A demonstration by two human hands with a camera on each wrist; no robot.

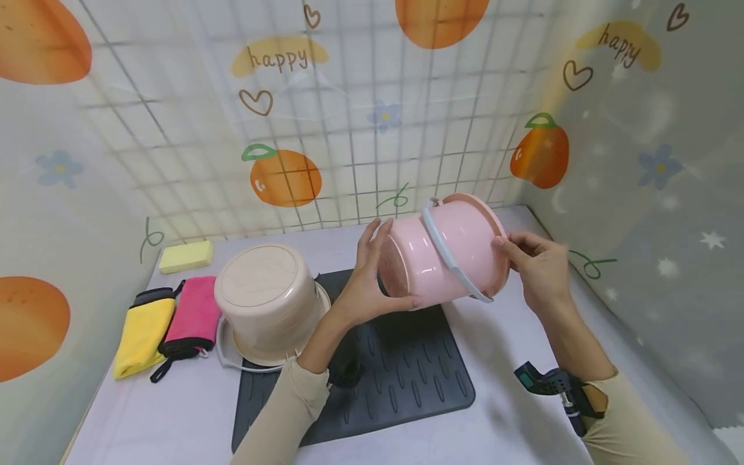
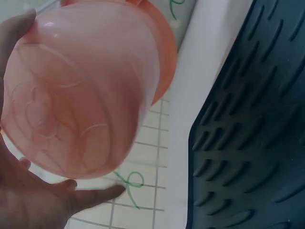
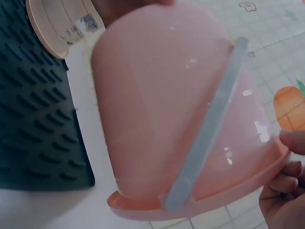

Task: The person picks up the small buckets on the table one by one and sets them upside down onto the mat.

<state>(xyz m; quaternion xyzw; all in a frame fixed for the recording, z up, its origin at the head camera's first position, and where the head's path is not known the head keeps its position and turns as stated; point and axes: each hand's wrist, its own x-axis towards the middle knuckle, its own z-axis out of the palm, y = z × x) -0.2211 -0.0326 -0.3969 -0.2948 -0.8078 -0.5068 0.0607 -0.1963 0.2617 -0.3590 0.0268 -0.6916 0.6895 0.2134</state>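
A pink bucket (image 1: 447, 252) with a pale blue-grey handle (image 1: 444, 248) is tipped on its side above the mat, its base to the left. My left hand (image 1: 363, 278) spreads across the base end, thumb extended along the lower edge and fingers up the far side, as the left wrist view shows too. My right hand (image 1: 537, 265) pinches the rim at the right between thumb and fingers. Left of my hands, an upside-down beige bucket (image 1: 267, 310) rests partly on the dark ridged mat (image 1: 407, 374), its white handle (image 1: 229, 352) beside it.
A pink cloth (image 1: 192, 310) and a yellow cloth (image 1: 142, 332), both with black edging, lie left of the beige bucket. Behind them is a pale yellow sponge (image 1: 186, 257). Printed curtains over a wire grid (image 1: 360, 168) enclose the white table (image 1: 500, 413).
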